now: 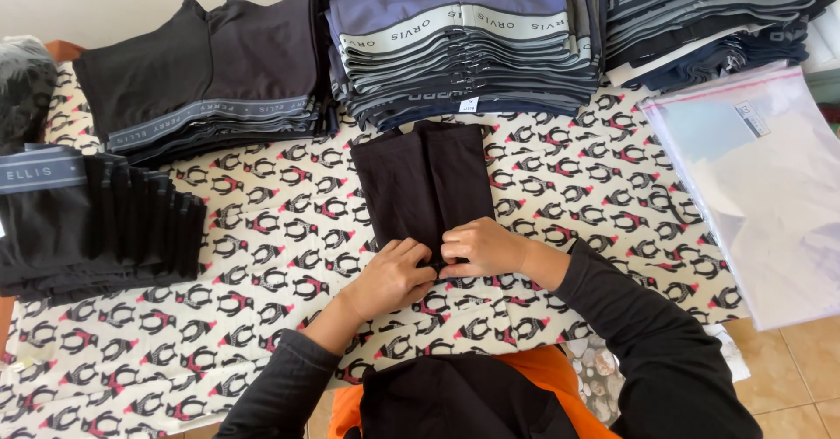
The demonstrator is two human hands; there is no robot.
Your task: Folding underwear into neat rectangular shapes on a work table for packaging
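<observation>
Cloth patterned with rows of black penguins [262, 255] covers the whole table, and everything else lies on it. Along the far edge stand three tall stacks of folded underwear: a black stack with grey waistbands [210, 72] at the left, a blue-grey stack with pale waistbands [455, 37] in the middle, and a mixed grey and dark stack [709, 10] at the right. A further black stack, fanned on its side [96, 225], sits at the left edge of the table. To the right, partly overhanging the table edge, lies a clear plastic zip bag [761, 185] with something pale inside.

Near the middle, just in front of the blue-grey stack, lies a single black garment folded lengthwise [424, 181]. Both hands rest on its near end. The left hand [394, 277] has its fingers curled down onto the fabric, pinching the near edge, and the right hand [479, 247] presses and pinches the same edge just beside it, the two hands touching. Black sleeves cover both forearms.
</observation>
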